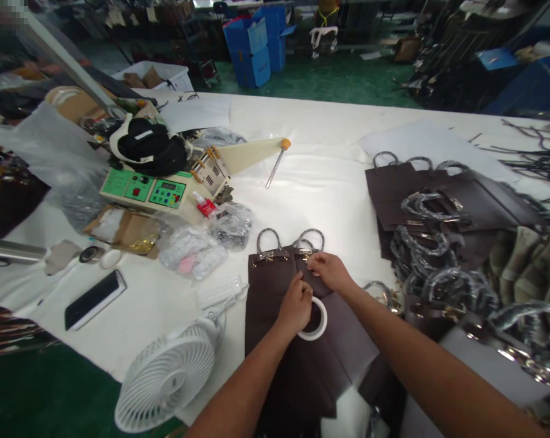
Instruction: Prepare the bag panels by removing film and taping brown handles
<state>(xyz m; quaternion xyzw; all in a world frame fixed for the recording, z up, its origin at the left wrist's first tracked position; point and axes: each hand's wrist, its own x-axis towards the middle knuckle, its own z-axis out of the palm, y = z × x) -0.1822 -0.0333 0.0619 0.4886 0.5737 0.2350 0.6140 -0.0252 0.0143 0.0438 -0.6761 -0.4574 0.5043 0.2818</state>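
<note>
Dark brown bag panels (270,298) with wrapped loop handles and gold-coloured metal fittings lie on the white table in front of me. My left hand (297,304) is closed over the panel, with a roll of white tape (321,328) held at its fingers. Just above it to the right, my right hand (327,269) has its fingers pinched together at the metal fitting (302,255) below the right handle. Whatever is between those fingertips is too small to make out.
A white fan (168,380) and a phone (95,299) are at the left. Behind them stands a green-panelled machine (142,190). A screwdriver (277,163) lies further back. More brown panels (403,188) with wrapped handles are piled at the right.
</note>
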